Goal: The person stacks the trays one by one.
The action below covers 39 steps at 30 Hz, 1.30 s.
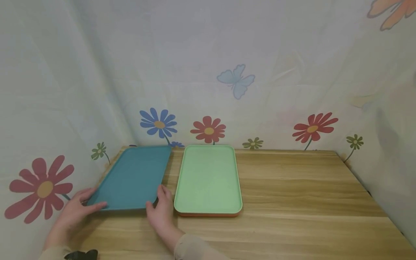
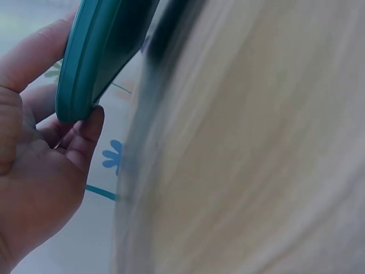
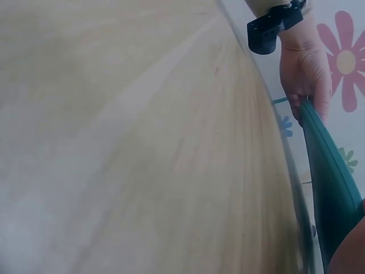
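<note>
A teal rectangular tray (image 1: 131, 177) is held at its two near corners, its near side raised above the wooden table. My left hand (image 1: 73, 211) grips the near left corner, thumb over the rim; in the left wrist view the fingers (image 2: 85, 134) curl beneath the edge. At the near right corner my right hand (image 1: 162, 213) holds the tray, thumb on the rim. Just right of it lies a light green tray (image 1: 208, 180), stacked on an orange one (image 1: 209, 215) that shows only as a thin edge.
The wooden table (image 1: 292, 187) stretches right of the stacked trays. A pale cloth backdrop (image 1: 195, 54) printed with flowers and a butterfly rises behind and along both sides. A black strap device (image 3: 276, 25) sits on the left wrist.
</note>
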### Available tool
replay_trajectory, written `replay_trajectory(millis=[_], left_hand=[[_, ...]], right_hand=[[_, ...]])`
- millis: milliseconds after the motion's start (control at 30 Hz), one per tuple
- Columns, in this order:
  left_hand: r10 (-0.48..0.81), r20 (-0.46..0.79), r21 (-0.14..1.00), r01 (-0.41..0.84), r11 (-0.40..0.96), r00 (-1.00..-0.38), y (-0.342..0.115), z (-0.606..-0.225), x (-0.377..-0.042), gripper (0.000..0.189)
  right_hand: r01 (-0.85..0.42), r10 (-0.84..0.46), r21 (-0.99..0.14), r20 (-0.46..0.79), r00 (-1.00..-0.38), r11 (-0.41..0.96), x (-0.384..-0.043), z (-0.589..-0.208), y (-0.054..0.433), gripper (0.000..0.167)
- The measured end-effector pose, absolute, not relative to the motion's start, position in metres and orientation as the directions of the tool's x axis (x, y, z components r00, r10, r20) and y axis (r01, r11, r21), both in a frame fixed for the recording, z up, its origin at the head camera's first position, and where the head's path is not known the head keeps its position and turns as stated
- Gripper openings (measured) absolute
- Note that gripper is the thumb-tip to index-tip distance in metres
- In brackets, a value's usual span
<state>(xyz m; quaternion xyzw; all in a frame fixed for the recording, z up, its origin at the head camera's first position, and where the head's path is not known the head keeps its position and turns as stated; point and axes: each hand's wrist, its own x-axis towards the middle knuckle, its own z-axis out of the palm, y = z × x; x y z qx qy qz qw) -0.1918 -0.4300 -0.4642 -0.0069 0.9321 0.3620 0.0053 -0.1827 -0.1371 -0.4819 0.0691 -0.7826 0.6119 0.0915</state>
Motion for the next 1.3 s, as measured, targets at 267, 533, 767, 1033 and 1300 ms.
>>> replay_trajectory(millis=[267,533,767,1033,1300], left_hand=[[-0.015,-0.007,0.67,-0.016,0.742,-1.0,-0.419,-0.455,-0.189,0.091],[-0.03,0.033,0.686,0.001,0.728,-0.999,-0.408,-0.454,-0.188,0.089],[-0.034,0.057,0.693,0.015,0.72,-0.998,-0.4,-0.451,-0.188,0.089],[-0.013,0.117,0.655,0.067,0.752,-0.993,-0.384,-0.446,-0.19,0.087],[0.001,0.149,0.663,0.1,0.742,-0.989,-0.365,-0.437,-0.193,0.09]], right_hand=[[-0.219,-0.014,-0.962,0.219,-0.976,0.161,-0.183,-0.475,-0.129,0.057],[-0.256,0.005,-0.955,0.26,-0.966,0.148,-0.186,-0.47,-0.122,0.058],[-0.3,0.034,-0.945,0.306,-0.951,0.132,-0.188,-0.468,-0.114,0.058],[-0.311,0.043,-0.95,0.312,-0.949,0.041,-0.19,-0.464,-0.099,0.057],[-0.297,0.025,-0.952,0.296,-0.955,-0.076,-0.19,-0.459,-0.082,0.059]])
